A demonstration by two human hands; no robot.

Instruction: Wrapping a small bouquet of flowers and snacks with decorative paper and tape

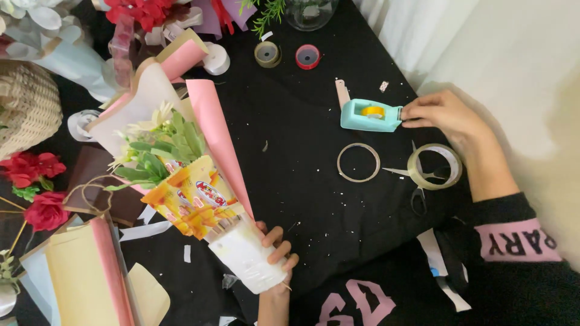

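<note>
My left hand (277, 249) is wrapped around the lower stem end of the bouquet (181, 157), fingers curled over the white wrapping there, so it is gripping firmly. The bouquet lies slanted across the black bench (296, 181), its head pointing up and to the left, pink paper flaring out around green leaves, pale flowers and an orange-yellow snack packet (193, 199) tucked in the front. I judge it light but awkward — the paper is stiff enough to hold its cone yet creases easily, and the flowers would crush under pressure. The bound white neck where I hold it looks like the only safe grip; higher up I would dent the wrapping.

My right hand (444, 115) is at the end of the teal tape dispenser (370, 115), fingertips pinched together at its cutter end — closed on the dispenser or the tape, I cannot tell which. The dispenser should be light and may slide on the cloth when pulled.

Near it lie a spent tape ring (358, 162), a clear tape roll (435, 166) resting over scissors (417, 181), and two further rolls, one clear (267, 54) and one red (308, 57), at the far edge. The bench surface is dark, matte and strewn with paper scraps. Red roses (36, 187), a woven basket (27, 105) and sheets of wrapping paper (90, 271) crowd the left side; a pale wall runs along the right.
</note>
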